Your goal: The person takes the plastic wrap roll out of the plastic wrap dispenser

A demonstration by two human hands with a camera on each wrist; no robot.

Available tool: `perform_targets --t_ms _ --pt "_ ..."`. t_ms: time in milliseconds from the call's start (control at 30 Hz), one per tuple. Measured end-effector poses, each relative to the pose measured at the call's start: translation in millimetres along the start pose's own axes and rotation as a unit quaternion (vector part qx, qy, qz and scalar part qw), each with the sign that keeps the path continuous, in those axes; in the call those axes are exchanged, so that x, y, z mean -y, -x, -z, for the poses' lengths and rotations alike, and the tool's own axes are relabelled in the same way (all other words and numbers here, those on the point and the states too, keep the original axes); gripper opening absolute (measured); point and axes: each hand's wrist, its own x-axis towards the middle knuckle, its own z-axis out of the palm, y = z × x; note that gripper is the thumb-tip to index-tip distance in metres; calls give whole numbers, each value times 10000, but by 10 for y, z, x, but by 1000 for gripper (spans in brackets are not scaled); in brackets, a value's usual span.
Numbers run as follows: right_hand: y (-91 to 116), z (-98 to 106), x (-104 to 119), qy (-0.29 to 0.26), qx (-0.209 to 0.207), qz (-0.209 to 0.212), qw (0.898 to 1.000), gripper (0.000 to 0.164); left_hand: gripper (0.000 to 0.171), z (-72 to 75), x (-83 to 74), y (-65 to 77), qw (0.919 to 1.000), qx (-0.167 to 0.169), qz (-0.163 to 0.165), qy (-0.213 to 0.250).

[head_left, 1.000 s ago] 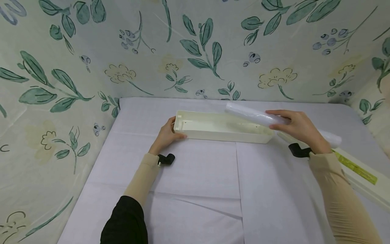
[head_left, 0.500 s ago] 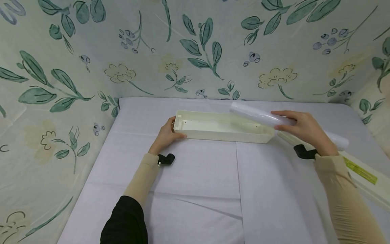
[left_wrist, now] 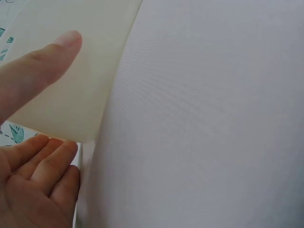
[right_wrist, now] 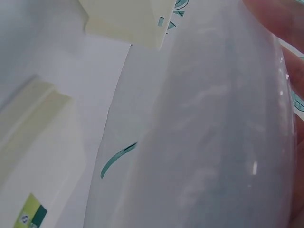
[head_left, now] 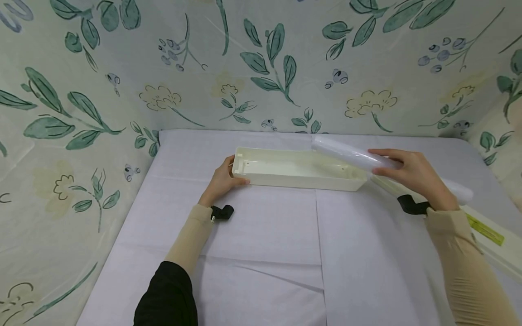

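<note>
A long cream plastic box (head_left: 297,180), open on top, sits toward the back of the table. At its left end my left hand (head_left: 220,182) grips it, the thumb (left_wrist: 47,64) on the front wall and the fingers bent against the end wall. My right hand (head_left: 418,176) holds a roll of translucent plastic film (head_left: 344,153) around its middle. The roll is tilted, its far end raised over the box's right part and its near end partly hidden behind my right wrist. In the right wrist view the film roll (right_wrist: 213,123) fills most of the picture.
A second long cream piece, like a cover (head_left: 503,256), lies at the right with a yellow-green label (head_left: 485,229); my right forearm hides part of it. A white cloth (head_left: 261,244) covers the table. Leaf-patterned sheets (head_left: 204,104) hang behind and at the sides.
My right hand has shifted a little to the right and toward me, carrying the film roll with it. The left hand and the box have stayed in place.
</note>
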Motion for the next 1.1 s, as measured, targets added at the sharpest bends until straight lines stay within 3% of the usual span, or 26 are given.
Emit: perform_targets --t_ms 333,600,700,933,1100 --pt "31 20 -23 47 -23 -15 10000 52 97 10 -4 -9 9999 55 57 78" --pt "79 40 -39 80 -92 -98 9999 54 91 62 -358 188 9997 185 9 134" --pt "97 50 -57 1 -77 -175 9998 55 91 61 -345 183 9997 189 -41 151" --pt "138 76 -92 37 -88 -289 9995 55 97 16 -10 4 9998 82 -72 149" --pt "187 105 -114 75 -121 -331 9994 55 96 17 -30 14 9999 47 -68 140"
